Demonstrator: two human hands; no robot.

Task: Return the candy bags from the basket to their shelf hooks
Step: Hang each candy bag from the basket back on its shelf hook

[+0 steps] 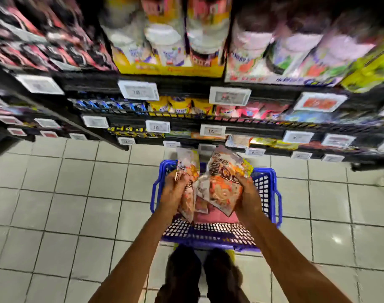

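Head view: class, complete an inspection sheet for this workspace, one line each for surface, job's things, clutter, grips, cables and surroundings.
Surface: pale tiled floor; the blue basket stands on it.
Job's things: narrow candy bag and wider candy bag held above the basket; a pink packet lies inside.
Clutter: nothing seen.
Grips: left hand grips the narrow candy bag; right hand grips the wider candy bag.
Cables: nothing seen.
Surroundings: stocked shelves with price tags, all blurred.
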